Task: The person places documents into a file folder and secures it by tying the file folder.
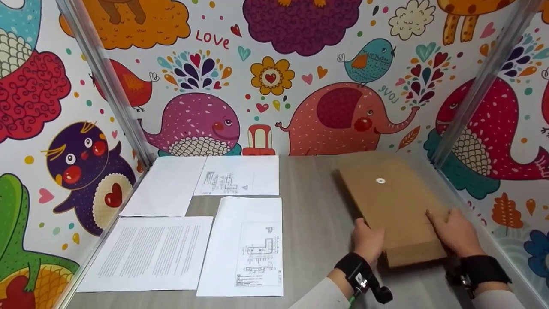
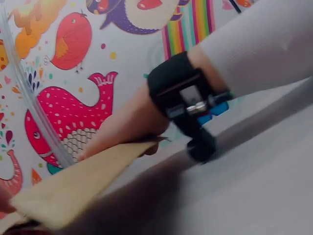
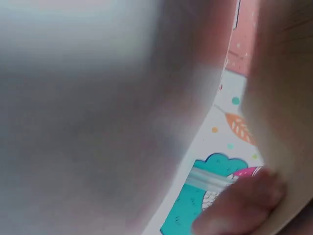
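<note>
Left hand (image 1: 368,241) and right hand (image 1: 460,232) grip a brown cardboard folder (image 1: 396,210) at its 7 and 4 o'clock edges. Folder: flat, matte, rectangular; small round white disc (image 1: 380,180) on top. It lies between the hands, extending toward 11 o'clock. Thin white sheets (image 1: 227,249) at 9 o'clock, on grey wood-grain table (image 1: 315,240).

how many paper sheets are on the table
4 visible: a blank sheet at back left, a drawing sheet to its right, a text sheet at front left, another drawing sheet right of that. More may lie underneath.
</note>
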Available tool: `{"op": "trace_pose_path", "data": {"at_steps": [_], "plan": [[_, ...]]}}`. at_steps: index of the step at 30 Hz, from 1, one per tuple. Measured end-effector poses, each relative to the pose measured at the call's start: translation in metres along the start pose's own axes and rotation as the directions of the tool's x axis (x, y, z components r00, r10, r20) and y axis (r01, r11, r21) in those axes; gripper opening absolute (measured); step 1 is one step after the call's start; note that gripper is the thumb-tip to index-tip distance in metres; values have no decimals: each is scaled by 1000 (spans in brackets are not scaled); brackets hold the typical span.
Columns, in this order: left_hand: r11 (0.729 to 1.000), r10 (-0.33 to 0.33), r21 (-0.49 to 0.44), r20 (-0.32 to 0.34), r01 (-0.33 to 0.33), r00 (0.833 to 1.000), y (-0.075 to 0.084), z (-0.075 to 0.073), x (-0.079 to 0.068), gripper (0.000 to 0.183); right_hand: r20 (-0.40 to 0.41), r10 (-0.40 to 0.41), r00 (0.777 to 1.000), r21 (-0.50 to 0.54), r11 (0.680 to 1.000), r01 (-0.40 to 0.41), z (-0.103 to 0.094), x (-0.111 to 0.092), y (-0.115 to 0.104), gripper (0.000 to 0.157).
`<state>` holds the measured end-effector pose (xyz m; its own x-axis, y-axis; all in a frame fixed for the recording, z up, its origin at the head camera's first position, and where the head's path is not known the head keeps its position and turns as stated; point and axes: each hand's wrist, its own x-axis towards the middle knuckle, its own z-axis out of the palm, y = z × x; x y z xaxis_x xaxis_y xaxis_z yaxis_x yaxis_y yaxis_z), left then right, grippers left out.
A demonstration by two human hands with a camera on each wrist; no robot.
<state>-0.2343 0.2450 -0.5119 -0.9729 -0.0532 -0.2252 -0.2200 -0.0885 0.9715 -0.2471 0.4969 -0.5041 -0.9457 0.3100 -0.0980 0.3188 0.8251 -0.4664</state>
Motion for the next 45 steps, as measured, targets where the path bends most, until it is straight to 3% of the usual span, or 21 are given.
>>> {"op": "trace_pose_path", "data": {"at_steps": [2, 5, 9, 12, 15, 18, 21, 27, 31, 35, 38, 41, 43, 45], "plan": [[999, 29, -46, 9, -28, 1000, 2, -9, 6, 65, 23, -75, 997, 1, 997, 75, 4, 0, -3, 98], [994, 85, -72, 5, -84, 996, 6, -29, 23, 49, 88, -147, 985, -10, 989, 149, 7, 2, -6, 90], [990, 140, 24, -60, -138, 988, 12, -66, 48, 27, 159, -203, 966, -34, 977, 211, 11, 6, -7, 86], [993, 115, 28, -55, -114, 992, 14, -90, 59, 22, 176, -233, 956, -66, 967, 248, 14, 9, -5, 88], [998, 62, -25, 1, -61, 998, 14, -103, 63, 20, 180, -255, 950, -113, 954, 278, 15, 8, -5, 92], [998, 60, -15, 21, -59, 998, 11, -105, 60, 20, 153, -301, 941, -151, 934, 324, 12, -2, -18, 92], [996, 79, 30, 6, -79, 997, 7, -101, 53, 16, 99, -347, 933, -172, 917, 360, 10, -20, -49, 88], [998, 62, -14, 1, -62, 998, -1, -89, 37, 15, 164, -280, 946, -160, 939, 306, 26, -45, -115, 95], [999, 33, -8, 23, -32, 999, -3, -81, 25, 18, 185, -294, 938, -117, 941, 318, 50, -42, -130, 94], [998, 1, 58, 91, -6, 996, -4, -74, 4, 19, 146, -364, 920, -92, 921, 379, 63, -35, -129, 76], [996, -41, 82, 176, 26, 984, -4, -73, -11, 23, 104, -436, 894, -61, 894, 444, 65, -32, -128, 62], [992, -109, 90, 269, 88, 957, -6, -83, -22, 20, 124, -522, 844, 18, 852, 524, 69, -30, -131, 57], [982, -171, 134, 342, 133, 924, -8, -94, -26, 14, 170, -565, 807, 71, 824, 562, 75, -29, -134, 58], [968, -226, 196, 418, 155, 880, -10, -106, -29, 14, 219, -581, 784, 98, 813, 575, 81, -30, -136, 60]]}}
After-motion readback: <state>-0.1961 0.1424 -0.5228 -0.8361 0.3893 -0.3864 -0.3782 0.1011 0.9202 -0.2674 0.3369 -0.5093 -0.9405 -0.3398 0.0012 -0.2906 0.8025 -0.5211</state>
